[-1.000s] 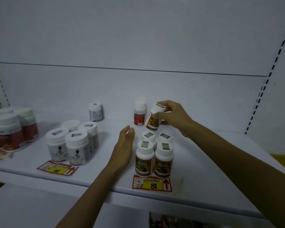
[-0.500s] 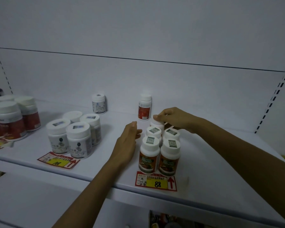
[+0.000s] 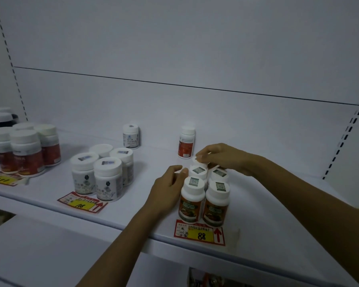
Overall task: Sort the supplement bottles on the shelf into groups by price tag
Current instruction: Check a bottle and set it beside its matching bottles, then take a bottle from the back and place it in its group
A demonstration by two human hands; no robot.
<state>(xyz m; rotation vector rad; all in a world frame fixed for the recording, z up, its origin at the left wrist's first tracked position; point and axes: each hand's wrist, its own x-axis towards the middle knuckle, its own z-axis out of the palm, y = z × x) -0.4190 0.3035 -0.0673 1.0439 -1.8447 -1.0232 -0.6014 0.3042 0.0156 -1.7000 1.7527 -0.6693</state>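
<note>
Several orange-labelled bottles with white caps (image 3: 205, 195) stand in a cluster behind the "88" price tag (image 3: 199, 233). My right hand (image 3: 220, 157) pinches the cap of the rearmost bottle (image 3: 196, 160) in that cluster. The fingers of my left hand (image 3: 167, 188) touch the cluster's left side. A group of white bottles (image 3: 101, 172) stands behind the "108" tag (image 3: 82, 203). Red-labelled bottles (image 3: 25, 150) stand at the left behind a yellow tag (image 3: 3, 179). At the back stand one lone white bottle (image 3: 130, 136) and one lone red bottle (image 3: 186, 144).
The white shelf (image 3: 278, 204) has its front edge near me and a back wall behind the lone bottles. Dark jars (image 3: 0, 119) sit at the far left. A lower shelf (image 3: 39, 245) shows below.
My right hand brought the held orange bottle down and set it at the back of the "88" cluster. My left hand closed in against the cluster's left side.
</note>
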